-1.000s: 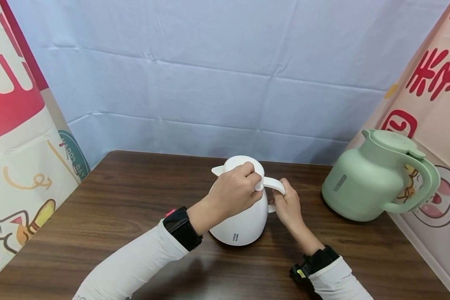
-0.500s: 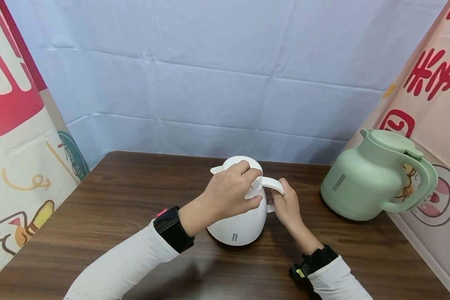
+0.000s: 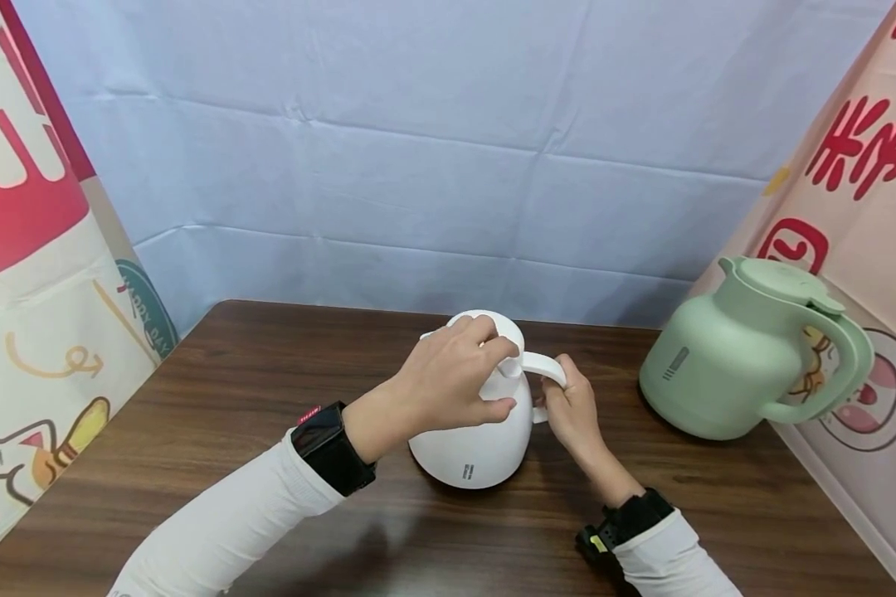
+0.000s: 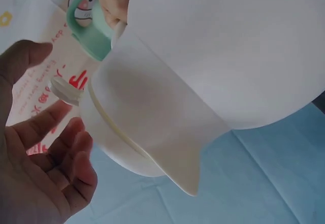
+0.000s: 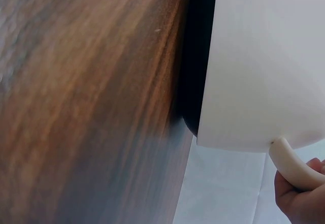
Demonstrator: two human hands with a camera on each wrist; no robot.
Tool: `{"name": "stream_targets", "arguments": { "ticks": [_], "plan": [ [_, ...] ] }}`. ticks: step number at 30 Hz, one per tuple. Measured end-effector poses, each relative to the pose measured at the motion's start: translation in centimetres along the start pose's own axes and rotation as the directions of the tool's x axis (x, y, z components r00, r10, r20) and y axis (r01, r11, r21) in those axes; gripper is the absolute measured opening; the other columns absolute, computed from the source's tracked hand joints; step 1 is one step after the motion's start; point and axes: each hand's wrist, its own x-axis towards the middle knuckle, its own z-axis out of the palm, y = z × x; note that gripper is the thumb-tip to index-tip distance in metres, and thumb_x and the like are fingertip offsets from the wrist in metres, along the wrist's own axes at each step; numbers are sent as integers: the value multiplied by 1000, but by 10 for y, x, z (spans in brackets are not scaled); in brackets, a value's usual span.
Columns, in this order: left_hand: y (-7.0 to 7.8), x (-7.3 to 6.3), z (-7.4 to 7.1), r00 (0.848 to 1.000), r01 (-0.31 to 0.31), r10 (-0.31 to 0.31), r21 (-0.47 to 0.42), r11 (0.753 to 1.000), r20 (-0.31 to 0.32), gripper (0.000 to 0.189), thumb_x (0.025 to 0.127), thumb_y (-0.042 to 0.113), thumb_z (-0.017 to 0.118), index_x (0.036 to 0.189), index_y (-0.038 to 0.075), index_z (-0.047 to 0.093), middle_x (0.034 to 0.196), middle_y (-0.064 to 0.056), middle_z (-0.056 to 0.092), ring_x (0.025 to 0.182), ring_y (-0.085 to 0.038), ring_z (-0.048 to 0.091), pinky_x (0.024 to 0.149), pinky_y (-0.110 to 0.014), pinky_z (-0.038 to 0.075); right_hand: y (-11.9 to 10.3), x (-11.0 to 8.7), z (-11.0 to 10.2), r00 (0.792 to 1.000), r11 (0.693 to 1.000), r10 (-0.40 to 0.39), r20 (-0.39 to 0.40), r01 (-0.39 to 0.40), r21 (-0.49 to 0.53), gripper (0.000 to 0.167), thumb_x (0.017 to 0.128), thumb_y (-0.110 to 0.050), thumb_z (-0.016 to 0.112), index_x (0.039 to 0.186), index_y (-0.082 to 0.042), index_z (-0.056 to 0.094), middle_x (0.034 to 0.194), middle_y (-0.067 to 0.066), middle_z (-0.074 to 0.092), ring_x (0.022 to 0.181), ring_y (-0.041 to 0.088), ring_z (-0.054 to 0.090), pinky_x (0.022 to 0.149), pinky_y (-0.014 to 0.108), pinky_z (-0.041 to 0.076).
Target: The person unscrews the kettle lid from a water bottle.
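Note:
A white vacuum jug with a short spout stands upright on the table. My right hand grips its handle, and the curled fingers show at the handle in the right wrist view. Over the jug's lid is my left hand, its thumb spread away and its fingers loosely bent. In the left wrist view, the lid's small tab stands up between the thumb and fingers. The index finger is close to the tab; whether they touch I cannot tell. The spout looks free.
A green vacuum jug stands at the table's right side, its handle toward the right. The dark wooden table backs onto a pale blue cloth. Printed cloths hang at the left and right.
My left thumb and fingers have loosened from around the lid's tab, and the hand and forearm have shifted slightly left. The right hand and the white jug have stayed put.

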Motion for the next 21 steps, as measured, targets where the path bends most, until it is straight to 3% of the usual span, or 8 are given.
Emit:
{"name": "stream_targets", "arguments": {
  "ticks": [4,9,16,21],
  "plan": [
    [-5,2,0,999,-26,24,35,999,40,46,70,42,72,108,16,65,101,-4,55,88,-21,51,64,-32,41,0,0,0,1000,1000,-2,10,2,10,13,87,7,43,82,-2,49,68,18,53,59,36,58,52,30,48],
    [-11,6,0,988,43,-40,-13,999,149,52,72,47,70,116,22,62,122,-8,52,113,-27,47,76,-43,41,0,1,0,1000,1000,3,5,-4,16,13,87,8,42,81,-2,49,70,19,54,57,35,58,51,29,47],
    [-19,15,1,956,157,-136,-60,986,258,54,72,53,68,120,29,60,130,-6,47,118,-27,44,79,-44,39,0,1,1,1000,1000,-8,0,8,7,13,86,7,43,81,-3,50,65,13,53,53,16,55,52,29,47],
    [-26,19,2,928,221,-179,-95,971,325,54,74,55,66,122,32,58,132,-5,45,117,-25,45,81,-43,39,0,1,1,1000,1000,-5,-3,5,-4,13,86,7,44,81,-3,50,62,11,53,53,18,55,52,31,47]
  ]
}}
